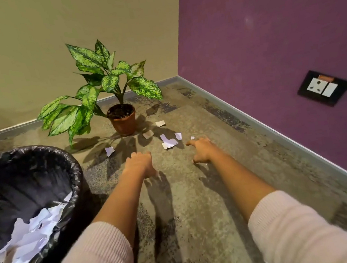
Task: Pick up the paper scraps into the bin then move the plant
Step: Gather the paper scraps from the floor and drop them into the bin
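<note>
Several white paper scraps lie on the carpet in front of a potted plant with spotted green leaves in a terracotta pot. A bin lined with a black bag stands at the left and holds torn paper. My left hand hovers palm down over the floor, fingers apart, just short of one scrap. My right hand is stretched toward the scraps with the forefinger pointing at them; it holds nothing I can see.
The plant stands in a room corner between a beige wall and a purple wall. A wall socket sits low on the purple wall. Grey skirting runs along both walls. Mottled carpet spreads below my arms.
</note>
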`<state>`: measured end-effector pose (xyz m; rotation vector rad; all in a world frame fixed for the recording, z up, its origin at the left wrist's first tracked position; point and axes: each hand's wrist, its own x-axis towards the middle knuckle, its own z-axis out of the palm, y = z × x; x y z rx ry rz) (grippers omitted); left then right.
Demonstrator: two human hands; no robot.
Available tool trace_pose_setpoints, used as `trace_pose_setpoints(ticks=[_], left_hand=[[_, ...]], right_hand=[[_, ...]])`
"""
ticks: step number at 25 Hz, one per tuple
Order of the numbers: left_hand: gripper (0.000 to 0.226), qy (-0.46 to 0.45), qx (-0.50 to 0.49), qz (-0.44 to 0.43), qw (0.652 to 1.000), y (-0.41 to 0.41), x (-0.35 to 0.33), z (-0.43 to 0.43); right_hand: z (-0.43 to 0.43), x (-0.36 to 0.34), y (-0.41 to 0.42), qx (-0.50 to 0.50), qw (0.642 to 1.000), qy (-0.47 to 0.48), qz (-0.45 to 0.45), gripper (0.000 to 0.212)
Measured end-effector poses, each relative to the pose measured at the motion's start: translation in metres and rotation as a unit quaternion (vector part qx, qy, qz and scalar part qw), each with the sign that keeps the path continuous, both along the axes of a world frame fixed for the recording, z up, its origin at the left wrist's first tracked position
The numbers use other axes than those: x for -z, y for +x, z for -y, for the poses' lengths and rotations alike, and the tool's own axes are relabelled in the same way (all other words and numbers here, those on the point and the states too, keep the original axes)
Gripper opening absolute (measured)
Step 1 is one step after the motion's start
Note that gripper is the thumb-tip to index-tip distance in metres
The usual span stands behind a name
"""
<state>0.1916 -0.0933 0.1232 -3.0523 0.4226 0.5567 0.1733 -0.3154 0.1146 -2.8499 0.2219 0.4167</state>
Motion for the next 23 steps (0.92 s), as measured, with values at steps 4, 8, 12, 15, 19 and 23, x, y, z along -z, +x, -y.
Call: trace_pose_setpoints(ticks=[4,8,12,15,19,23], left_hand=[[0.071,0.013,-0.011,0.013,1.000,0.009,0.032,0.003],[0.070,0.011,-0.049,-0.009,0.999,0.030,0.060,0.002],[0.076,-0.021,-0.092,-0.021,0.995,0.049,0.083,0.003],[0.081,-0.036,-0.112,-0.015,0.993,0.065,0.099,0.002],[0.080,-0.033,-0.120,-0.036,0.992,0.053,0.115,-0.006],[0.080,-0.049,-0.115,-0.024,0.992,0.055,0.122,-0.005]], right_hand=[[0.006,0.027,0.015,-0.010,1.000,0.019,-0.004,0.078],[0.003,0.059,0.042,-0.022,0.999,0.042,-0.013,0.079],[0.012,0.081,0.063,-0.030,0.998,0.041,-0.031,0.083],[0.026,0.095,0.076,-0.039,0.998,0.033,-0.028,0.085],[0.033,0.104,0.079,-0.021,0.999,0.035,-0.021,0.084],[0.035,0.110,0.083,0.001,0.999,0.045,-0.021,0.087]])
